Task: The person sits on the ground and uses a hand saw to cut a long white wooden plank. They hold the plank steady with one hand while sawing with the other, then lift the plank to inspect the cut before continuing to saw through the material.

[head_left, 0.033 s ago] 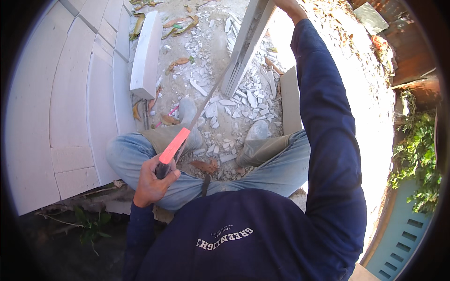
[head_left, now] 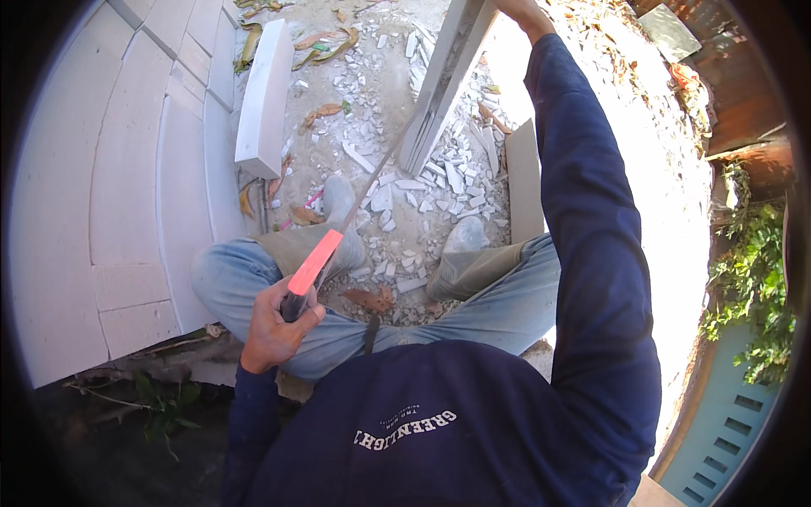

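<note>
My left hand (head_left: pixel 280 328) is closed round the black grip of a handsaw (head_left: pixel 316 264) with a red-orange handle. Its thin blade runs up and away to the lower part of a pale grey lightweight concrete block (head_left: pixel 439 101), which has grooves along its face. The block stands on end amid the rubble. At the block's upper end my right hand (head_left: pixel 525 15) grips its edge, with the arm stretched forward; the fingertips are cut off by the top of the picture.
White chips (head_left: pixel 456 179) and dry leaves litter the ground between my feet. A white block (head_left: pixel 263 101) lies left, beside a pale block wall (head_left: pixel 122 152). Another block (head_left: pixel 525 182) stands by my right leg. Green plants (head_left: pixel 752 283) grow far right.
</note>
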A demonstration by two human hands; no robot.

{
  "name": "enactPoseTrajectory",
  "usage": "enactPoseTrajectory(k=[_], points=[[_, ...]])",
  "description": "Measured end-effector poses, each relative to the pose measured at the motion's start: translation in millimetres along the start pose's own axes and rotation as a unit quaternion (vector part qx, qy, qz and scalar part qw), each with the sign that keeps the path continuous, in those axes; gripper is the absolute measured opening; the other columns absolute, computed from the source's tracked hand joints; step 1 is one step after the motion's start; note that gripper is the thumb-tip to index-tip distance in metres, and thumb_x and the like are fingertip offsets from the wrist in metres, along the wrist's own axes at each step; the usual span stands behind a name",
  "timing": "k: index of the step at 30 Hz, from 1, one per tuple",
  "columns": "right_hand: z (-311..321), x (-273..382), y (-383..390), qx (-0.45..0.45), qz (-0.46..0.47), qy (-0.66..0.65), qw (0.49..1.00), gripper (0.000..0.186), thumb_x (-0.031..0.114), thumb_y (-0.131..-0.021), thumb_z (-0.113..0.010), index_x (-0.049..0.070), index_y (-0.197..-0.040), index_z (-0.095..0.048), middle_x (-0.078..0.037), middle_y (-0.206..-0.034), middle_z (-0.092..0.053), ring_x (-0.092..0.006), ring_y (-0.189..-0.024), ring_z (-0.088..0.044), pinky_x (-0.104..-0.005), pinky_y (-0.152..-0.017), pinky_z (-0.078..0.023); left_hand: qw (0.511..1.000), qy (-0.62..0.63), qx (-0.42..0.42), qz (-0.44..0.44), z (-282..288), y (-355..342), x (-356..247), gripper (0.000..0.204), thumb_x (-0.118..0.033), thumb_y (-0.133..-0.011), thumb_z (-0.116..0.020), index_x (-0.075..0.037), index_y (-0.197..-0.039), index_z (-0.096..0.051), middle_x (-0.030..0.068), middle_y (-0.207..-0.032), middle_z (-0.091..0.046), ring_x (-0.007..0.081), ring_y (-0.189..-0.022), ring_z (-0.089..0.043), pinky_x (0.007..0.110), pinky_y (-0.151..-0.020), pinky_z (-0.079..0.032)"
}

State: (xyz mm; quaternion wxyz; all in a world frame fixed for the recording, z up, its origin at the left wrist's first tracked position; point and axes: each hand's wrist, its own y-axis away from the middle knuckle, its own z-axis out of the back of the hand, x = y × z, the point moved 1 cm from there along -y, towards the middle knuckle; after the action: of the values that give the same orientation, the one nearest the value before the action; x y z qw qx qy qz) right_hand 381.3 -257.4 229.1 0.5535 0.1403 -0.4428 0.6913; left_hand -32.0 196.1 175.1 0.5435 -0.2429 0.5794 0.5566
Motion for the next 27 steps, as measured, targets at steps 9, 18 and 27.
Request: enactPoseTrajectory(k=[9,18,27], points=[[0.0,0.6,-0.4,0.008,-0.003,-0.021,1.000,0.046,0.043,-0.101,-0.061,0.007,-0.127,-0.073,-0.015,-0.116,-0.076,-0.0267,-0.109,-0.069,-0.0395,-0.096,-0.053,1.000,0.003,0.001,0.001,-13.8,3.5,-8.0,0.013,0.000,-0.085,-0.072,-0.002,-0.088,-0.060,-0.0054,-0.078,-0.051,0.0046,-0.072,-0.044,0.025,-0.065,-0.038],[-1.8,-4.1,-2.0,0.002,0.003,-0.015,1.000,0.045,0.042,-0.100,-0.061,0.007,-0.126,-0.073,-0.015,-0.116,-0.076,-0.0266,-0.110,-0.069,-0.0387,-0.097,-0.053,0.999,0.043,-0.008,0.015,-15.7,2.6,-5.8,0.013,0.000,-0.086,-0.071,-0.003,-0.088,-0.059,-0.0059,-0.077,-0.050,0.0036,-0.071,-0.043,0.024,-0.064,-0.037],[-4.5,8.3,2.3,-0.011,-0.015,0.004,1.000,0.044,0.042,-0.100,-0.061,0.008,-0.125,-0.074,-0.016,-0.120,-0.075,-0.0281,-0.113,-0.069,-0.0408,-0.099,-0.052,1.000,0.022,0.008,-0.004,-25.6,-15.0,-17.6,0.015,0.001,-0.086,-0.073,-0.004,-0.091,-0.060,-0.0054,-0.077,-0.053,0.0029,-0.070,-0.046,0.024,-0.063,-0.038]])
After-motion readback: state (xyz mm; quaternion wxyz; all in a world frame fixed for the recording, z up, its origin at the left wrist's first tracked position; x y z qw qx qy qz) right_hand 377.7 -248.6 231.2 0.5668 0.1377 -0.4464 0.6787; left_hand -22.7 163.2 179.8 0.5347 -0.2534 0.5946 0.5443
